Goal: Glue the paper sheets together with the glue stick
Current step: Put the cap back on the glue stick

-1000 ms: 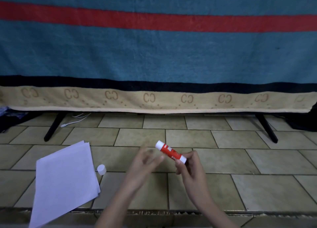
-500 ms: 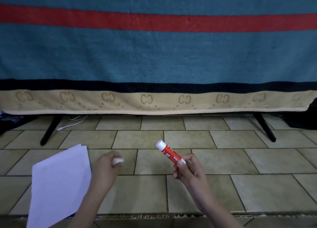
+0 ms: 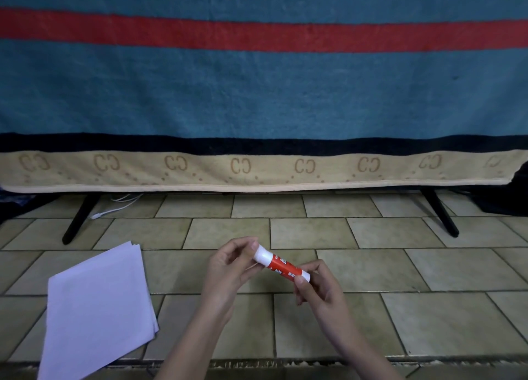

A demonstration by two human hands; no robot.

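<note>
Head view: glue stick (image 3: 281, 266) spans left hand (image 3: 231, 268) and right hand (image 3: 320, 285).

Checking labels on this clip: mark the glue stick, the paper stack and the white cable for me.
glue stick (image 3: 281, 266): head view, on its red label, mid-barrel.
paper stack (image 3: 97, 305): head view, middle of the top sheet.
white cable (image 3: 114, 208): head view, on the cord beside the left black leg.

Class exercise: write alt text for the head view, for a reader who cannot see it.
Two hands hold a red-and-white glue stick over a tiled floor, left hand at its white end, right hand at the other. White paper sheets lie left.
</note>
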